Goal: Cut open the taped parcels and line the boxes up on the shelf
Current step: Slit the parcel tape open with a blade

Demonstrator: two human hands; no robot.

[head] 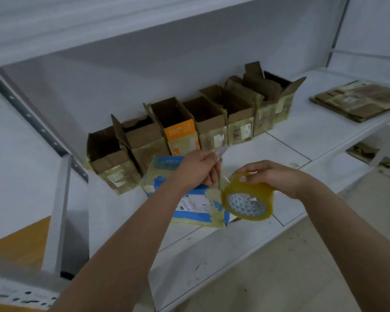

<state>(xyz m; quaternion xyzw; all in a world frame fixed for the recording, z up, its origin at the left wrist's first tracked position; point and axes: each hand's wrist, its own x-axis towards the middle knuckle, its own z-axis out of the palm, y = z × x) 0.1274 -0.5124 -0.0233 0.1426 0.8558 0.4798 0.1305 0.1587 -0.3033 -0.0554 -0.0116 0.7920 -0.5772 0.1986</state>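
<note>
- Yellowish clear packing tape, a full roll [248,198], sits in the right hand [271,176], whose fingers curl over the roll's top edge while the thumb side wraps its far rim; the roll is tilted so its patterned white core faces the camera.
- Left hand [197,168] is closed in a pinch around a thin strip of tape [220,167] that runs from the roll up to its fingertips; the strip's free end looks pale and blurred above the fingers.
- Both hands hover just above a blue-and-white parcel [189,199] lying flat near the front of the white shelf [291,140]; the parcel carries a white label and yellowed tape along its edges and right corner.
- Behind the parcel, a row of opened cardboard boxes [212,122] stands along the shelf's back wall, touching side by side, flaps up, running from left-near to right-far.
- One box in that row has an orange front panel [180,134]; the others are plain brown with old tape and small labels.
- Far to the right on the same shelf, well apart from the row, lies a stack of flattened cardboard [358,100].
- More cardboard scraps [369,154] lie lower down, below the shelf's right end.
- A grey perforated upright [32,122] slants down the left side.
</note>
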